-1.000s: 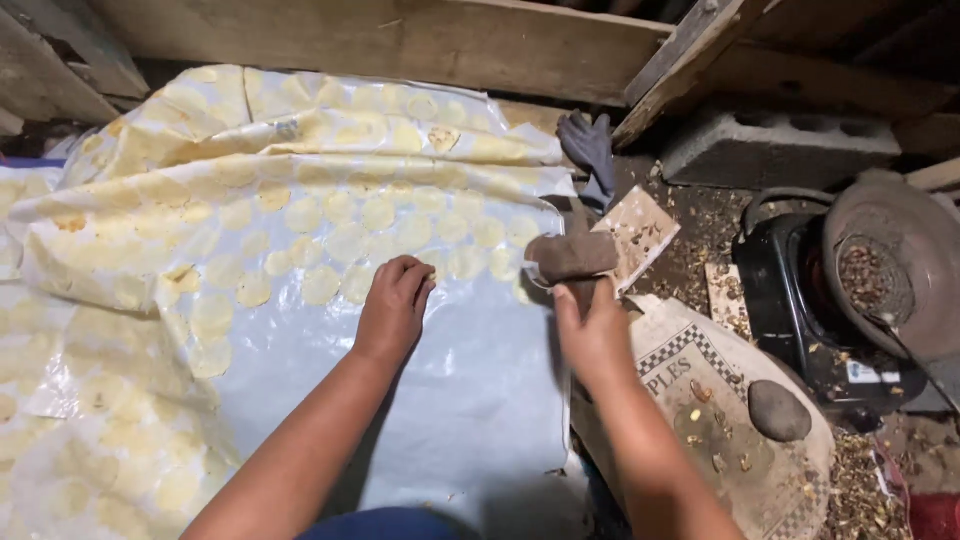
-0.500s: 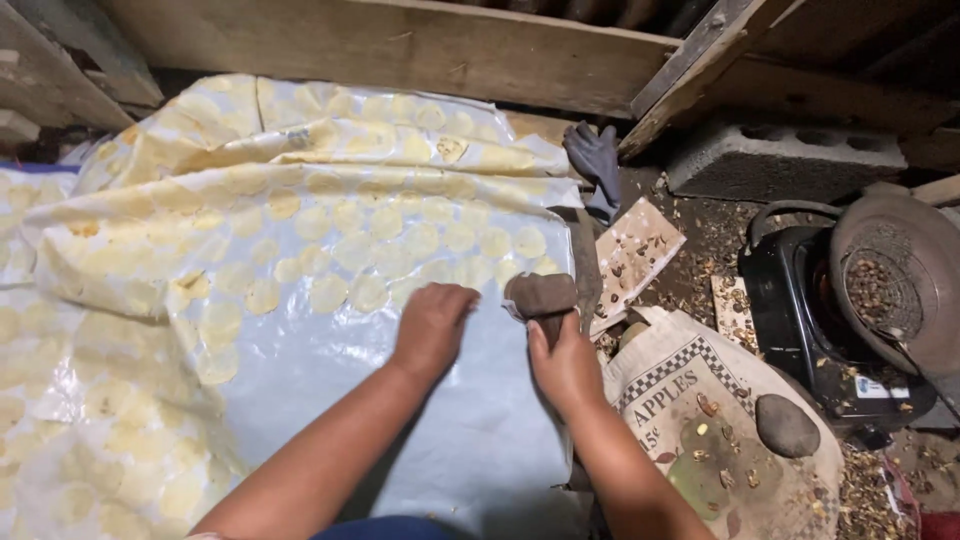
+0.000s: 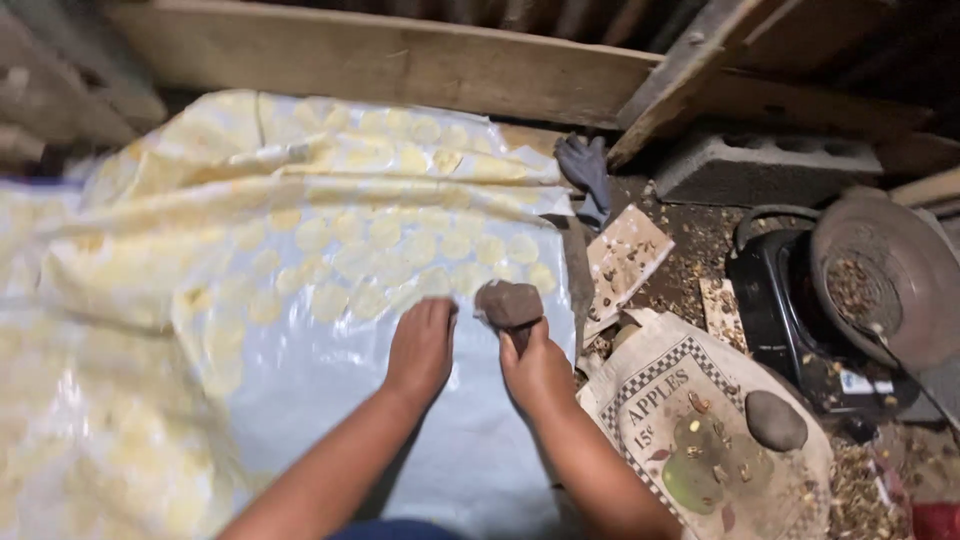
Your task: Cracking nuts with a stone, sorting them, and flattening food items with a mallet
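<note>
Just above the knuckles of the right hand (image 3: 537, 368) sits a brown stone (image 3: 509, 303), gripped tight; beside it, the left hand (image 3: 422, 346) presses flat, fingers spread, on the plastic sheet (image 3: 330, 400).

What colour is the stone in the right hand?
The stone held in the right hand is dull brownish grey; the head view shows it.

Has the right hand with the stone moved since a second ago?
Yes. The right hand carried the stone left, off the sheet's right edge onto the sheet.
</note>
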